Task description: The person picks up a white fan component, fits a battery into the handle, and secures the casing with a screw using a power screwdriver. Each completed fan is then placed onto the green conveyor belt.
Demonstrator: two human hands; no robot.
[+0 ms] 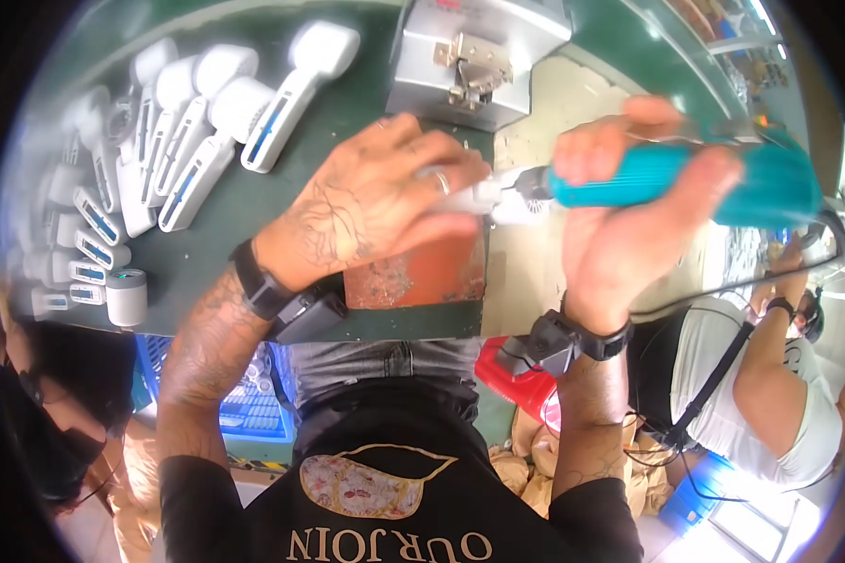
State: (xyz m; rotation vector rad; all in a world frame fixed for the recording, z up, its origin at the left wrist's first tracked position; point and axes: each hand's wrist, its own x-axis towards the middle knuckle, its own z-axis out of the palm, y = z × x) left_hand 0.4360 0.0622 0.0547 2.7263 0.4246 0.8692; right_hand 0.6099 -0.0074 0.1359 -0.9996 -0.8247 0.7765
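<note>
Left hand just past twelve, fingers curled and pinching a small white part, and that part sits at one o'clock from the middle of the view, partly hidden by the fingers and blurred. Across to half past two, the right hand has its fingers wrapped firmly around a teal power tool, its dark nose aimed at nine o'clock, straight toward the white part; whether tip and part actually touch, the blur won't let us say. A dark cable runs off the tool's back end on the three o'clock side. Below the left hand, a reddish-brown pad lies on the green tabletop, with a cream sheet just beside it toward three. Look up to half past twelve: a silver metal box with a latch on its near face. Over at ten, a crowd of white round-headed devices, handles toward the wearer; at nine, a row of shorter white pieces beside a white cylinder. Down below the edge, a blue crate at eight, a red container between four and five, and a co-worker in a white shirt near four.
</note>
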